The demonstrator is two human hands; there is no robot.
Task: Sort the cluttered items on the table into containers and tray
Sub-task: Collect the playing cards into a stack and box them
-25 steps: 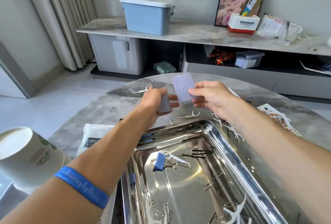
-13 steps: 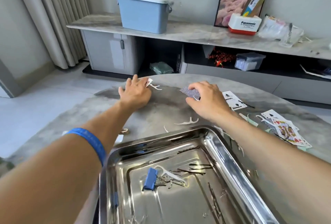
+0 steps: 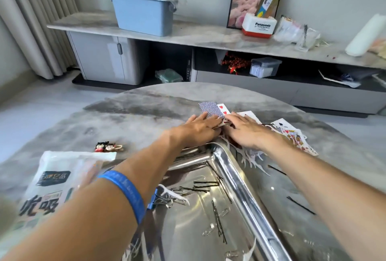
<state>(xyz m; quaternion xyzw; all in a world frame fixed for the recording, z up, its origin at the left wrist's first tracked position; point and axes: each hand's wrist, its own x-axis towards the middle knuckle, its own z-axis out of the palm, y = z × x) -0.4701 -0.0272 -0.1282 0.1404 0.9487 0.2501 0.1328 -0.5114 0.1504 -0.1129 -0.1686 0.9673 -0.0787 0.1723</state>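
Observation:
Both hands lie side by side just beyond the far corner of the steel tray (image 3: 235, 174). My left hand (image 3: 198, 129) rests flat, its fingers on a blue-backed playing card (image 3: 210, 109). My right hand (image 3: 244, 131) presses flat on face-up cards, with a hearts card (image 3: 223, 108) showing between the two hands. More playing cards (image 3: 292, 135) are spread to the right. Inside the tray are black hairpins (image 3: 205, 185), a blue binder clip (image 3: 152, 200) and paper clips (image 3: 208, 232). White floss picks (image 3: 251, 156) lie beside the tray's rim under my right wrist.
A printed snack bag (image 3: 52, 187) lies at the near left, with two small figurine charms (image 3: 108, 147) beyond it. Loose hairpins (image 3: 300, 204) rest on the table right of the tray. A low sideboard with a blue bin (image 3: 144, 8) stands behind the round table.
My left hand has moved right from the table's far left to lie beside my right hand on the cards. The view has shifted, bringing the snack bag and charms into sight.

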